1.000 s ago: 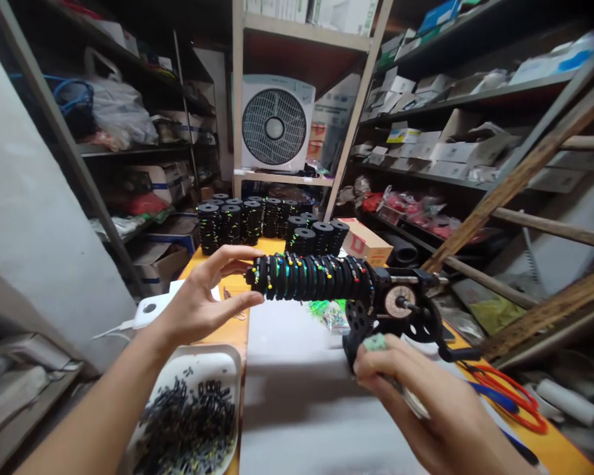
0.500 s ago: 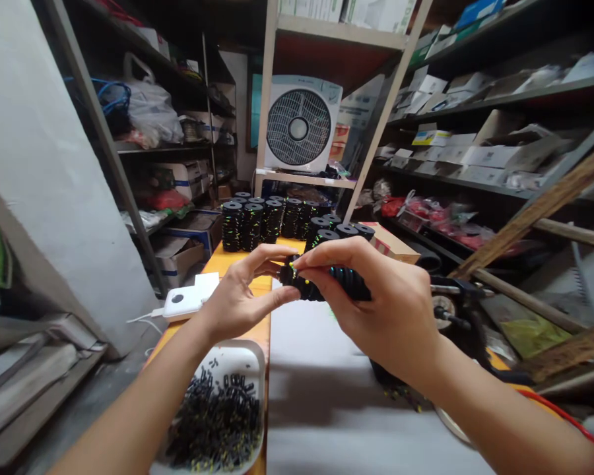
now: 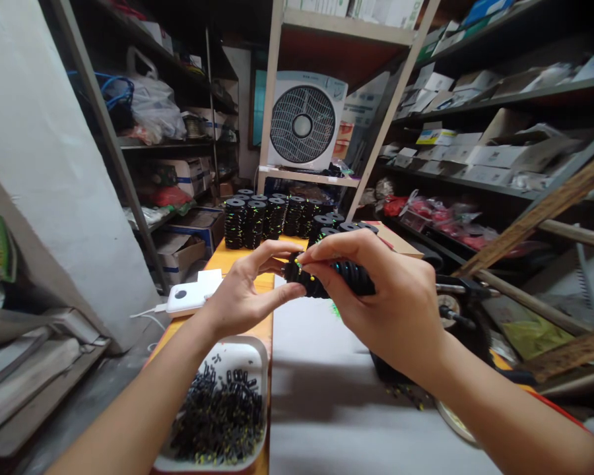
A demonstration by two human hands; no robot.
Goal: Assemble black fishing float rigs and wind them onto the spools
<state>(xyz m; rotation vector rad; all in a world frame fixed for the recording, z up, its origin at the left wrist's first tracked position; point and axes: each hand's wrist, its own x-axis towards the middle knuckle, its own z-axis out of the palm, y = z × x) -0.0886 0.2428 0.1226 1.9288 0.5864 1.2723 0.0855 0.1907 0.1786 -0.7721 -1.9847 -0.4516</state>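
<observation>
A row of black line spools (image 3: 355,278) with small coloured beads sits on a hand-cranked winder (image 3: 475,323), partly hidden behind my right hand. My left hand (image 3: 255,287) grips the row's left end, thumb below and fingers above. At that same end my right hand (image 3: 391,290) pinches thumb and forefinger together beside tiny yellow beads (image 3: 311,278); what lies between the fingertips is too small to make out. Below my left forearm, a white tray (image 3: 237,348) holds a heap of small black pieces (image 3: 218,412) with yellow bits.
Stacks of black spools (image 3: 235,224) stand at the table's far end. A white charger-like box (image 3: 191,298) with a cable lies at the left edge. Beyond stands a box fan (image 3: 303,125) on a shelf. A wooden ladder (image 3: 539,218) leans at the right.
My right hand has moved from the winder's lower part up and left to the row's left end, where it pinches. My left hand stays on that end. The view has turned leftward.
</observation>
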